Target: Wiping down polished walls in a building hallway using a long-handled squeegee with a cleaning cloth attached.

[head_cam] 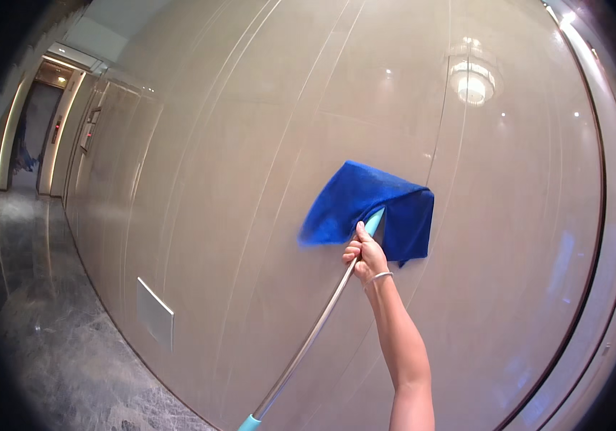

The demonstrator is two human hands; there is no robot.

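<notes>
My right hand (364,252) is closed around the upper end of a metal pole (316,328), its thumb pointing up along the pole. A light bracelet sits on that wrist. Just above the hand, a turquoise connector (375,222) runs under a blue cloth (364,196). The cloth is draped over the head of the pole and lies against a glossy beige wall panel (232,178); its left and lower corners hang loose. What is under the cloth is hidden. Lower down, the pole has a turquoise grip (250,423) at the bottom edge. My left hand is out of view.
A grey marbled floor (81,350) runs along the wall's base at left. A pale rectangular plate (155,314) is low on the wall. Far left is a lit doorway (33,129). A dark curved trim line (602,188) borders the panel at right. The wall reflects a chandelier.
</notes>
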